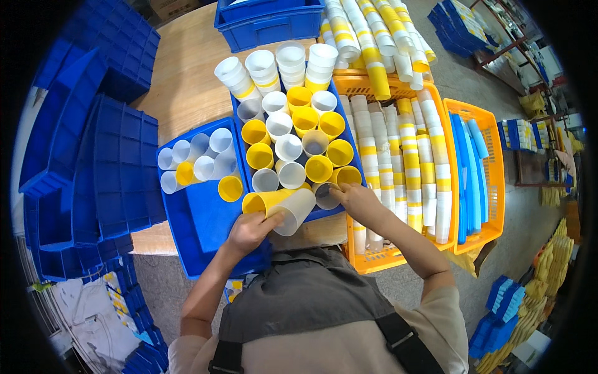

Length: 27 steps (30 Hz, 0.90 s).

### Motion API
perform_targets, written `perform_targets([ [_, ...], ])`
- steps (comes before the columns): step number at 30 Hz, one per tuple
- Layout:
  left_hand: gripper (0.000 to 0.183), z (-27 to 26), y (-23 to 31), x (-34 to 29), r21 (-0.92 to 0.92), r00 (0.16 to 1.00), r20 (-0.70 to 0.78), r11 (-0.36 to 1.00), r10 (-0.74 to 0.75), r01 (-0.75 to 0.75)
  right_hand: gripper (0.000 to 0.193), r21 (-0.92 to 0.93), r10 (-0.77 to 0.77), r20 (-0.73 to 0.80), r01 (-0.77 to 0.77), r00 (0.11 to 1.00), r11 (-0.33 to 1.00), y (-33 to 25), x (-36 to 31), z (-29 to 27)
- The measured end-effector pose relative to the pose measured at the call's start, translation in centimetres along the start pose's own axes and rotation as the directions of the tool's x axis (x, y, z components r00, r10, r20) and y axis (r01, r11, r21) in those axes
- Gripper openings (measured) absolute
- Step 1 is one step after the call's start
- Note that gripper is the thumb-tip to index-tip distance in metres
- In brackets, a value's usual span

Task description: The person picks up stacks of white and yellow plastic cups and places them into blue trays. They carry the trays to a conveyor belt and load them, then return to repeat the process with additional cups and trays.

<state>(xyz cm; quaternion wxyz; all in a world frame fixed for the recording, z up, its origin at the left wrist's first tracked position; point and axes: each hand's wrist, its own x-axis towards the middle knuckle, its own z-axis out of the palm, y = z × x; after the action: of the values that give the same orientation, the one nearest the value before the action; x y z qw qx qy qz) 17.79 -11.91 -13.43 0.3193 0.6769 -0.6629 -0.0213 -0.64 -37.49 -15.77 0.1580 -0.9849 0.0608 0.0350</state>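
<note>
My left hand (pixel 250 232) is closed around a frosted clear plastic cup (pixel 295 210) and a yellow cup (pixel 265 201), both tilted over the near edge of the middle blue crate (pixel 350 140). At that crate's near right corner, my right hand (pixel 356 201) grips the rim of another frosted cup (pixel 324 194), fingers partly inside its mouth. White, yellow and clear cups stand mouth up in this crate, with taller stacks of white cups (pixel 291 59) along its far end. A second blue crate (pixel 208 215) on the left holds several cups lying in its far part.
Long nested cup stacks (pixel 408 165) fill an orange basket (pixel 374 262) on the right; more stacks lie beyond it. Another orange basket (pixel 495 181) holds blue pieces. Piled blue crates (pixel 124 162) stand at left. A blue bin (pixel 271 28) sits on the wooden table (pixel 187 68).
</note>
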Motion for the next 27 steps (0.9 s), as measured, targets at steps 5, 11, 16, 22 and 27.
perform_targets([
  [5, 0.034, 0.1, 0.4, -0.4, 0.053, 0.997, 0.065, 0.998, 0.03, -0.033, 0.024, 0.106, 0.036, 0.035, -0.039, 0.999, 0.994, -1.9, 4.4, -8.7],
  [11, 0.025, 0.3, 1.4, 0.1, 0.16, 0.984, 0.092, 0.973, 0.153, -0.166, 0.026, 0.132, -0.13, 0.248, 0.1, 0.96, 0.986, -5.8, 12.1, -4.6],
  [16, 0.021, -1.3, 4.6, -1.1, 0.098, 0.981, 0.029, 0.976, 0.191, -0.193, 0.016, -0.031, -0.142, 0.221, 0.152, 0.965, 0.988, -6.0, 11.8, -1.3],
  [22, 0.026, -3.1, 5.6, -2.8, 0.095, 1.0, 0.0, 0.995, -0.009, 0.009, 0.011, -0.177, -0.327, -0.02, 0.318, 0.945, 0.931, -5.3, 11.4, 0.1],
  [27, 0.032, -2.4, 3.9, -3.0, 0.037, 0.988, 0.13, 0.996, -0.084, 0.079, 0.012, -0.304, -0.385, -0.219, 0.312, 0.897, 0.9, -5.7, 11.5, 0.0],
])
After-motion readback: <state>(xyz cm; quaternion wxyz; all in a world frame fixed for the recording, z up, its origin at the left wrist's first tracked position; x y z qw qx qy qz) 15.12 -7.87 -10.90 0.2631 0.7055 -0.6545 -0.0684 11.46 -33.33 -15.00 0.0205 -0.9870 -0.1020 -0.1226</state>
